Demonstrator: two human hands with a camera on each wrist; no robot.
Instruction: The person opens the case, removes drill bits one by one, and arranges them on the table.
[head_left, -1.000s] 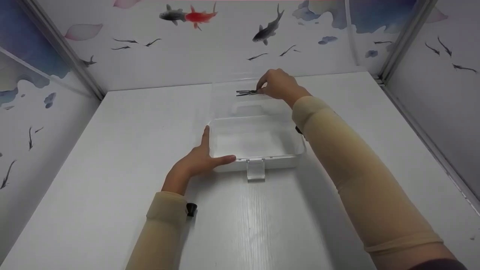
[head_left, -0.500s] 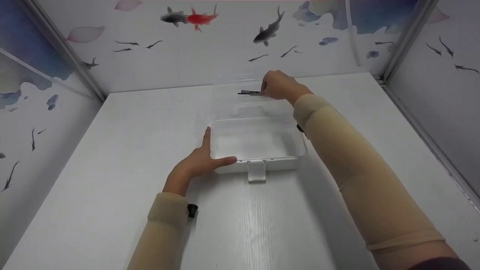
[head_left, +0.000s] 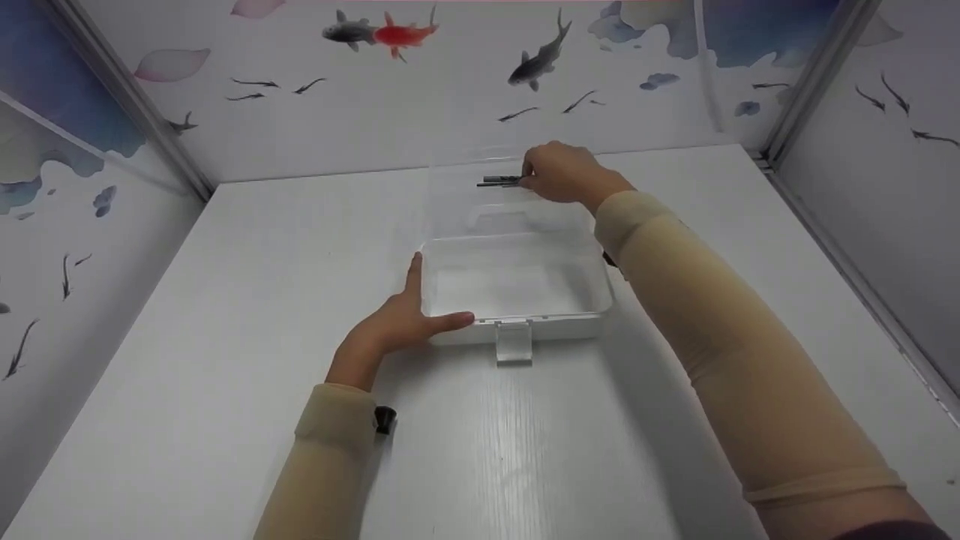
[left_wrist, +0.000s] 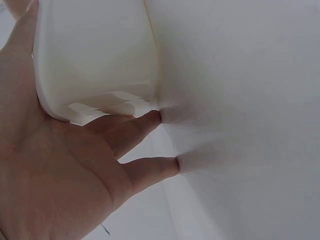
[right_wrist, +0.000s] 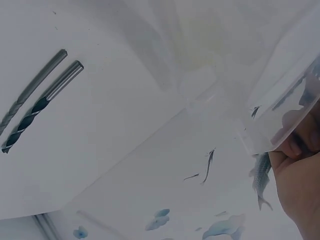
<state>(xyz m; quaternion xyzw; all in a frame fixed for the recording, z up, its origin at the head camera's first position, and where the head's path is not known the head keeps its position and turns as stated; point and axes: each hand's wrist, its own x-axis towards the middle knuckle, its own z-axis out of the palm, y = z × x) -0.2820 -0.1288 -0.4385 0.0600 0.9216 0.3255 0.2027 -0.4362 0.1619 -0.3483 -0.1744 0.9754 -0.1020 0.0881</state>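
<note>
A clear plastic box [head_left: 517,330] stands with its see-through lid [head_left: 457,196] open toward the back wall. My left hand [head_left: 394,322] rests against the box's near left corner, thumb straight along the front rim and index finger along the side. In the left wrist view, the left fingers [left_wrist: 145,170] extend straight past the box end, tips at the white surface. Behind the box, my right hand [head_left: 566,174] pinches a small bundle of slim dark drill bits [head_left: 499,181] that point left. The right wrist view shows those fingers partly through the lid.
Two more drill bits [right_wrist: 42,105] lie on the white table in the right wrist view. The box's front latch [head_left: 514,343] hangs down. Printed white panels [head_left: 420,97] with fish close in the back and both sides.
The drill bits in my right hand have gone from fanned out to nearly parallel. That hand has shifted slightly right. My left hand and the box stay in place.
</note>
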